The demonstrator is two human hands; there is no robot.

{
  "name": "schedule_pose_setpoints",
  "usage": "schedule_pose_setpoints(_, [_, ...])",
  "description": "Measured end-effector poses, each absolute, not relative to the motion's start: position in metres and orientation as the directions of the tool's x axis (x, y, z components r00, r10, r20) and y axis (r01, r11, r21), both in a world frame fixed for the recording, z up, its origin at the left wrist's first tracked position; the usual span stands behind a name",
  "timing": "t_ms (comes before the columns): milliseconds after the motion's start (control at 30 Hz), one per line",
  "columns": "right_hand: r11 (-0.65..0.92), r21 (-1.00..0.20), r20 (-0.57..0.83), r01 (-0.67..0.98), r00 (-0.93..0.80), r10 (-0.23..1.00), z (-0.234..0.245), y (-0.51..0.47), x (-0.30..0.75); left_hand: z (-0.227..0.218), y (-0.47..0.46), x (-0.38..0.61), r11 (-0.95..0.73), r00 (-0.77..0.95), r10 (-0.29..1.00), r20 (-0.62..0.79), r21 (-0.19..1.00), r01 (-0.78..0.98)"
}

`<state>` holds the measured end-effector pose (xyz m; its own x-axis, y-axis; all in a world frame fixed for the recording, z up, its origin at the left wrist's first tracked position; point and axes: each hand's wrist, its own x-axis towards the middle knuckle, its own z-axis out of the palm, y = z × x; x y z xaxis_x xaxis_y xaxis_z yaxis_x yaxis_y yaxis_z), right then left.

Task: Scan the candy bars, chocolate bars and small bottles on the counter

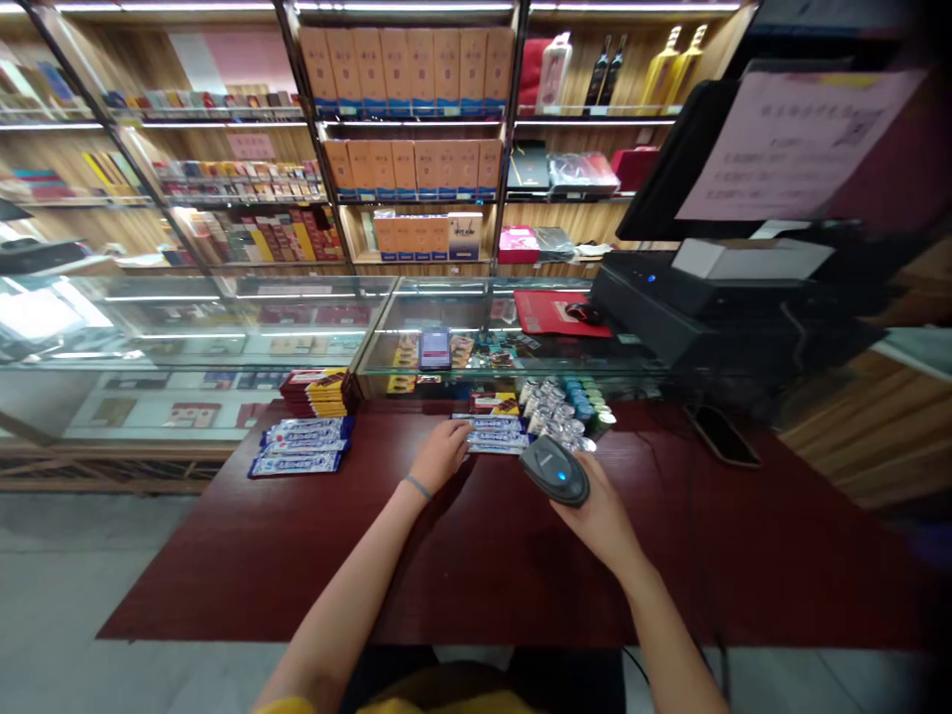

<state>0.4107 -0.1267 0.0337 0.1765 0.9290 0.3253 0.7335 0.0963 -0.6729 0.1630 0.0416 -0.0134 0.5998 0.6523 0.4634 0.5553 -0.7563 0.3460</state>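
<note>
Grey-black, the handheld scanner [554, 471] is held in the right hand [601, 518], over the far middle part of a dark red table [476, 585]. Its rounded head points forward and to the left, away from the person; the long axis of the head runs obliquely, from far left to near right, with a small blue light [562, 476] on its upper face. The handle is hidden by the grasp. The left hand [444, 451], a grey band [418, 487] at its wrist, reaches to the left end of the near-centre blue-and-white packets [497, 437]; its fingers are partly bent, and whether they pinch a packet cannot be told. These packets lie with their long axes left to right, their right ends just beside the scanner head. Similarly aligned, a second group of packets [298, 448] rests well to the left, in front of stacked red and yellow boxes [316, 393]. Upright cans [565, 409] stand in rows beyond the scanner. Farther right lies a dark phone [721, 436], its long axis slanting from far left to near right.
</note>
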Motion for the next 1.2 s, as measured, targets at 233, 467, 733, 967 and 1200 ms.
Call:
schedule_pose_setpoints(233, [0.043, -0.689, 0.295, 0.724, 0.225, 0.929, 0.038, -0.141, 0.428, -0.026, 0.044, 0.195, -0.792, 0.675, 0.607, 0.419, 0.248, 0.557])
schedule_pose_setpoints(467, [0.042, -0.686, 0.308, 0.726, 0.237, 0.921, 0.038, -0.139, 0.424, -0.025, 0.04, 0.192, -0.77, 0.65, 0.637, 0.414, 0.323, 0.55])
schedule_pose_setpoints(733, [0.098, -0.686, 0.35, 0.721, 0.208, 0.913, 0.034, -0.128, 0.409, -0.006, 0.037, 0.141, -0.106, 0.351, 0.936, 0.04, 0.98, 0.171])
schedule_pose_setpoints(967, [0.163, -0.711, 0.269, 0.684, 0.05, 0.962, 0.043, -0.109, 0.37, -0.013, 0.032, 0.108, 0.337, 0.356, 0.9, -0.252, 0.92, -0.199])
schedule_pose_setpoints(1200, [0.167, -0.708, 0.265, 0.686, 0.039, 0.963, 0.048, -0.1, 0.353, -0.01, 0.03, 0.11, 0.314, 0.387, 0.892, -0.234, 0.936, -0.158])
